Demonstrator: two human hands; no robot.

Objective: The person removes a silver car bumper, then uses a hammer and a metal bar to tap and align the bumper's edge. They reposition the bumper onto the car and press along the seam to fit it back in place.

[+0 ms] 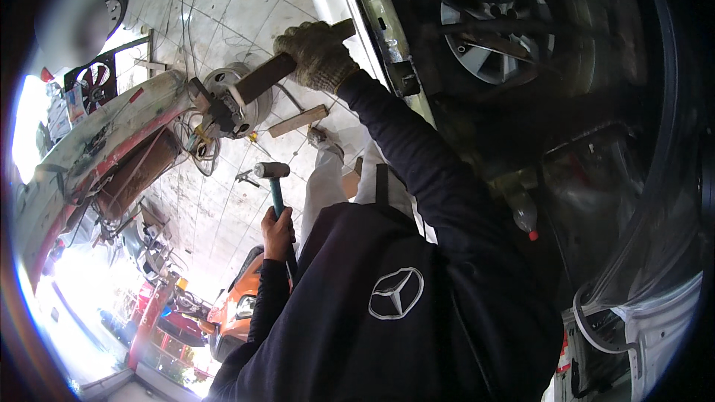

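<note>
My left hand [278,235], bare, is closed around the handle of a hammer [276,192] with a teal handle and a blunt metal head pointing up, away from my body. My right hand [316,58], in a dirty knitted work glove, reaches forward and grips a long, flat, dark brown bar [264,79]. The bar looks like wood, though I cannot be sure. Its far end shows past the glove, close to the pale edge of a vehicle body [346,0]. Hammer and bar are apart.
Right of me lies the dark vehicle interior, holding an alloy wheel [497,24] and a red-capped plastic bottle [524,217]. On the tiled floor are a wood strip [299,120] and a wheel rim [257,104]. A worn bumper [97,138] and an orange motor scooter [240,304] stand left.
</note>
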